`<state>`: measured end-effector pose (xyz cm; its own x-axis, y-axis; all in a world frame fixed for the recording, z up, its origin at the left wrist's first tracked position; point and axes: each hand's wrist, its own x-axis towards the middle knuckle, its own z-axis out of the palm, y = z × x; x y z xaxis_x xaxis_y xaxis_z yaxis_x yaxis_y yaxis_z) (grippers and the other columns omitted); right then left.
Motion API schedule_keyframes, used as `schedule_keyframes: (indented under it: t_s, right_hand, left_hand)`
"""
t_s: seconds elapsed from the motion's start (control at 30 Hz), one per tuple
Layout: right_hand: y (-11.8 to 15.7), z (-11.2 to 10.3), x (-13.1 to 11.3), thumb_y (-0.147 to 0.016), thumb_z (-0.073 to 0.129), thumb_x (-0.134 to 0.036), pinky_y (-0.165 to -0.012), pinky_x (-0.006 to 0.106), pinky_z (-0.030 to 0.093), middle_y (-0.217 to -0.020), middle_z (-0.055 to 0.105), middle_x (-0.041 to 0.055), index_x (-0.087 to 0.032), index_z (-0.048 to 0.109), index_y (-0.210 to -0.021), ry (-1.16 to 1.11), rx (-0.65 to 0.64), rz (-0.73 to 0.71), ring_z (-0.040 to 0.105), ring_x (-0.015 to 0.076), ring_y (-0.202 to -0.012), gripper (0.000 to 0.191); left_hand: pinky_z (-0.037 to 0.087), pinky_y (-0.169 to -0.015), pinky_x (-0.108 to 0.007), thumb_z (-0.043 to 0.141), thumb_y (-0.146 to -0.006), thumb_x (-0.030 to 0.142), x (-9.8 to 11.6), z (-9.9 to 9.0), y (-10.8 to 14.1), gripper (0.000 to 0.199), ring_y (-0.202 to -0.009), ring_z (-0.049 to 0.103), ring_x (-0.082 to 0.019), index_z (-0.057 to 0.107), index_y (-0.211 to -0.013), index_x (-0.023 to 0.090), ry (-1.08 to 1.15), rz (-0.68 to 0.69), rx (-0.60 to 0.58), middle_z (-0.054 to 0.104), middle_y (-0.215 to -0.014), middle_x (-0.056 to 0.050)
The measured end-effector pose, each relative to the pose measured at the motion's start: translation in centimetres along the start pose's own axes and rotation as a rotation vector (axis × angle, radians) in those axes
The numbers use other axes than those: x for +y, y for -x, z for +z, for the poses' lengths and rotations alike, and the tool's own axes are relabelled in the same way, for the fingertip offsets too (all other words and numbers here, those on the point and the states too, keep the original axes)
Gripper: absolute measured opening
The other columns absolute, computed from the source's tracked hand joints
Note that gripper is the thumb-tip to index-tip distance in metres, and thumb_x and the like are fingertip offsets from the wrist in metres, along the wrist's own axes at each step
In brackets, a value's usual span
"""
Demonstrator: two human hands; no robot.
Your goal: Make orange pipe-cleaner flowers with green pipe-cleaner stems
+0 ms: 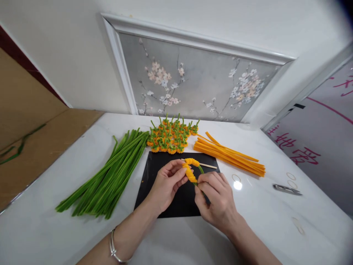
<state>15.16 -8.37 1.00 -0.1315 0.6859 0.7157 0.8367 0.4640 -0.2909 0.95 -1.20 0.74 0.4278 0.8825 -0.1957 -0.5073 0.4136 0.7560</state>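
Above a black mat [176,206], my left hand [169,182] pinches a coiled orange pipe cleaner [190,173] that bends into a curve. A green pipe cleaner [201,169] runs out of the coil's ends. My right hand [216,197] has its fingers closed on the green ends at the right of the coil. Behind the coil, a thin wooden stick [208,166] lies across the mat's upper part. Fingers hide parts of the green strand.
Green pipe cleaners [110,176] lie in a bundle at left. Small orange and green pieces [171,136] stand grouped behind the mat. Straight orange pipe cleaners [231,156] rest at right, near thread snips [287,189] and several thin rubber bands [292,184]. A wall panel [198,81] borders the table.
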Motion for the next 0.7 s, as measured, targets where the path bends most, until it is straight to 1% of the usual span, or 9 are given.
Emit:
schedule_keyframes:
  t_s: [0.17, 0.27, 0.4, 0.5, 0.57, 0.7]
  right_hand:
    - [-0.08, 0.34, -0.09, -0.083, 0.053, -0.007, -0.063, 0.033, 0.037, -0.083, 0.063, 0.0054, -0.018, 0.057, -0.076, 0.004, -0.007, -0.007, 0.052, 0.0161, -0.072, 0.013]
    - [-0.08, 0.41, -0.03, -0.084, 0.053, -0.008, -0.064, 0.033, 0.036, -0.084, 0.063, 0.0061, -0.018, 0.057, -0.078, 0.009, -0.006, -0.003, 0.053, 0.0164, -0.073, 0.012]
    - [0.01, 0.37, 0.17, -0.086, 0.053, -0.01, -0.066, 0.033, 0.037, -0.087, 0.064, 0.0067, -0.017, 0.059, -0.082, 0.021, -0.012, -0.003, 0.054, 0.0167, -0.074, 0.01]
    - [0.1, 0.4, 0.28, -0.086, 0.054, -0.01, -0.065, 0.033, 0.037, -0.087, 0.065, 0.0062, -0.017, 0.058, -0.081, 0.035, -0.031, -0.011, 0.054, 0.0164, -0.074, 0.01]
    - [0.12, 0.48, 0.31, -0.086, 0.055, -0.01, -0.064, 0.033, 0.036, -0.086, 0.064, 0.0057, -0.017, 0.057, -0.078, 0.044, -0.034, -0.016, 0.054, 0.016, -0.073, 0.011]
    - [0.12, 0.71, 0.29, -0.087, 0.054, -0.011, -0.062, 0.032, 0.034, -0.082, 0.064, 0.0048, -0.017, 0.056, -0.075, 0.059, -0.025, -0.028, 0.052, 0.0151, -0.071, 0.014]
  left_hand:
    - [0.053, -0.064, -0.014, 0.08, -0.066, 0.02, -0.26, 0.16, 0.12, 0.019, -0.071, 0.066, -0.009, 0.07, -0.082, 0.018, -0.067, 0.039, 0.002, 0.069, -0.076, 0.001]
    - [0.054, -0.065, -0.015, 0.081, -0.066, 0.021, -0.32, 0.24, 0.24, 0.018, -0.072, 0.066, -0.009, 0.071, -0.081, 0.018, -0.109, 0.07, 0.015, 0.071, -0.077, 0.0]
    - [0.054, -0.065, -0.014, 0.08, -0.066, 0.021, -0.39, 0.27, 0.34, 0.019, -0.073, 0.066, -0.009, 0.073, -0.083, 0.019, -0.13, 0.102, 0.025, 0.072, -0.081, 0.0]
    - [0.054, -0.066, -0.014, 0.079, -0.069, 0.023, -0.46, 0.23, 0.31, 0.018, -0.074, 0.067, -0.01, 0.073, -0.085, 0.018, -0.121, 0.099, 0.027, 0.072, -0.081, -0.001]
    - [0.054, -0.064, -0.015, 0.078, -0.069, 0.024, -0.47, 0.2, 0.26, 0.016, -0.073, 0.066, -0.009, 0.072, -0.083, 0.018, -0.1, 0.091, 0.048, 0.072, -0.079, -0.001]
    - [0.055, -0.061, -0.014, 0.08, -0.067, 0.022, -0.4, 0.3, 0.19, 0.018, -0.071, 0.066, -0.01, 0.07, -0.08, 0.017, -0.066, 0.052, 0.084, 0.071, -0.076, 0.0]
